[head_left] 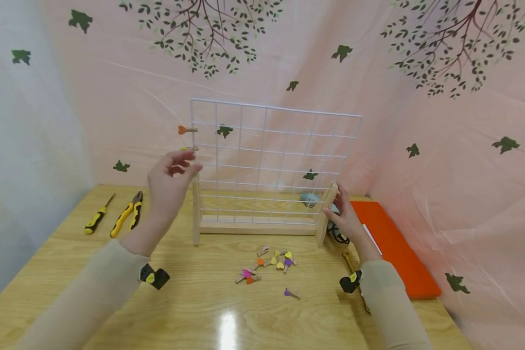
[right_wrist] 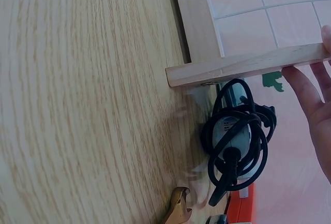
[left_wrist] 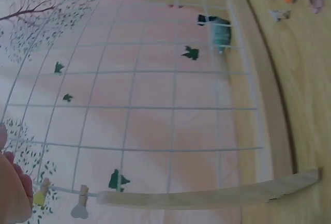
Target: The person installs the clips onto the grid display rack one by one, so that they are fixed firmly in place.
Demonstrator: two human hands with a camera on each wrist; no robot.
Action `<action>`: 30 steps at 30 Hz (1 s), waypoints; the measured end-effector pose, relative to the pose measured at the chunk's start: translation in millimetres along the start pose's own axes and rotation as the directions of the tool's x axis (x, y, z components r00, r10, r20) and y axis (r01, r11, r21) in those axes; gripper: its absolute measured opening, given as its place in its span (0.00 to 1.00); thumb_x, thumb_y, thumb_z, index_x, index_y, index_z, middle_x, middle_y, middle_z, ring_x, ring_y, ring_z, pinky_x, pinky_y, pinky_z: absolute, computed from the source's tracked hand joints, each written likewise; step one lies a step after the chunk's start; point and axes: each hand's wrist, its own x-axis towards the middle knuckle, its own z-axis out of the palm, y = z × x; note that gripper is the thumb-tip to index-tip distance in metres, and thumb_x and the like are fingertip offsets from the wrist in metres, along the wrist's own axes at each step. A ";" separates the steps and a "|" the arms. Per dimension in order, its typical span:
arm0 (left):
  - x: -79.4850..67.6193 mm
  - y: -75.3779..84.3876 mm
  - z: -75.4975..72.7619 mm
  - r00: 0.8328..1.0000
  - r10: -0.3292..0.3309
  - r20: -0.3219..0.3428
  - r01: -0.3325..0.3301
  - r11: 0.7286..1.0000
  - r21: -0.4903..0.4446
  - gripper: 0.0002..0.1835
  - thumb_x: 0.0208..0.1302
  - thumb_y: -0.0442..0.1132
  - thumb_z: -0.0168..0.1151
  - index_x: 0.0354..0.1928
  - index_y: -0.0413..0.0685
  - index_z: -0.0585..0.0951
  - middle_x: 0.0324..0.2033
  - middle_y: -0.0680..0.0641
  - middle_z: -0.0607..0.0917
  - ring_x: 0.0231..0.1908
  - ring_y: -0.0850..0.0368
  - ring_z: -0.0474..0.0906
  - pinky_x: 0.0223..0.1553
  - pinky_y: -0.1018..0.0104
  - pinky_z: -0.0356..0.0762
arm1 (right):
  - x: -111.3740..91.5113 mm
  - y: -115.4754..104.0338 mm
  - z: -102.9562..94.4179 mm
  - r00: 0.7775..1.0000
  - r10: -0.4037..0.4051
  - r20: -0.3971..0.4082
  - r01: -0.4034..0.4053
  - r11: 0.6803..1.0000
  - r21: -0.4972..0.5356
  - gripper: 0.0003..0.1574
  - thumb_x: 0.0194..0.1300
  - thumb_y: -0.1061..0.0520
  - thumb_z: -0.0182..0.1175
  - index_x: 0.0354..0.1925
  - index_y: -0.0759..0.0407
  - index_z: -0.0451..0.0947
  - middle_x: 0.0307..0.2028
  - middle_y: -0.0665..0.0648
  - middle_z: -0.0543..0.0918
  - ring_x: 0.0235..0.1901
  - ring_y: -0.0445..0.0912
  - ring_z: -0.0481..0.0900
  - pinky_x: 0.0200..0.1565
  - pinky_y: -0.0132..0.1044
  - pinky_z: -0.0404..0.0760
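Note:
A white wire grid (head_left: pixel 267 107) stands upright in a wooden stand (head_left: pixel 258 228). My right hand (head_left: pixel 352 226) grips the stand's right post (right_wrist: pixel 248 64) between thumb and fingers. Beside the grid's left edge is my left hand (head_left: pixel 168 182), thumb and fingers apart, nothing visible between them. Clipped to that edge are an orange heart mini clothespin (head_left: pixel 187 130) and a yellow heart mini clothespin (left_wrist: pixel 40 198), partly behind my fingers in the head view. The left wrist view also shows a pale heart mini clothespin (left_wrist: pixel 80 209) on the edge, near the left post (left_wrist: pixel 207 199).
Several loose heart clothespins (head_left: pixel 280 265) lie before the stand. A screwdriver (head_left: pixel 96 219) and pliers (head_left: pixel 129 214) are at left. On the right are a corded tool with a coiled black cable (right_wrist: pixel 238 136), an orange-red case (head_left: pixel 393 248) and a brownish tool (right_wrist: pixel 178 207).

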 end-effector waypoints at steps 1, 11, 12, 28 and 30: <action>-6.9 -7.1 1.0 0.999 0.002 0.045 -0.002 1.000 0.017 0.17 0.50 0.40 0.66 0.44 0.45 0.79 0.39 0.47 0.81 0.36 0.60 0.72 0.37 0.73 0.71 | -0.1 0.0 0.3 1.000 -0.002 0.001 0.002 1.000 0.003 0.49 0.62 0.67 0.52 0.69 0.46 0.34 0.63 0.67 0.56 0.64 0.61 0.51 0.55 0.61 0.60; -85.5 -78.3 16.1 0.900 -0.102 0.423 0.032 0.985 0.169 0.19 0.47 0.43 0.68 0.44 0.54 0.79 0.36 0.51 0.82 0.35 0.55 0.74 0.34 0.69 0.74 | -0.8 -1.4 1.2 1.000 -0.006 0.006 0.006 1.000 0.012 0.49 0.62 0.67 0.51 0.69 0.48 0.33 0.64 0.68 0.56 0.64 0.61 0.51 0.54 0.62 0.61; -91.7 -84.3 17.9 0.881 -0.119 0.458 0.034 0.981 0.190 0.19 0.47 0.44 0.68 0.45 0.55 0.79 0.36 0.51 0.82 0.35 0.54 0.75 0.33 0.68 0.73 | -0.9 -1.4 1.0 1.000 -0.004 0.007 0.004 1.000 0.009 0.49 0.62 0.67 0.52 0.69 0.48 0.34 0.64 0.67 0.56 0.64 0.61 0.51 0.55 0.62 0.61; -135.2 -121.9 47.2 0.461 -0.100 0.882 -0.106 0.980 0.167 0.20 0.44 0.46 0.69 0.42 0.50 0.81 0.34 0.55 0.80 0.23 0.67 0.69 0.25 0.75 0.71 | -0.1 -2.9 1.6 1.000 -0.009 -0.008 0.009 1.000 -0.004 0.49 0.62 0.67 0.52 0.69 0.49 0.34 0.63 0.67 0.58 0.63 0.61 0.53 0.54 0.61 0.61; -135.1 -122.4 49.0 0.456 -0.096 0.885 -0.137 0.975 0.177 0.17 0.44 0.47 0.69 0.39 0.53 0.82 0.32 0.56 0.79 0.24 0.67 0.69 0.26 0.76 0.71 | -0.2 -2.8 2.4 1.000 -0.010 -0.010 0.010 1.000 0.001 0.49 0.62 0.67 0.52 0.69 0.51 0.34 0.63 0.67 0.58 0.63 0.61 0.54 0.54 0.61 0.62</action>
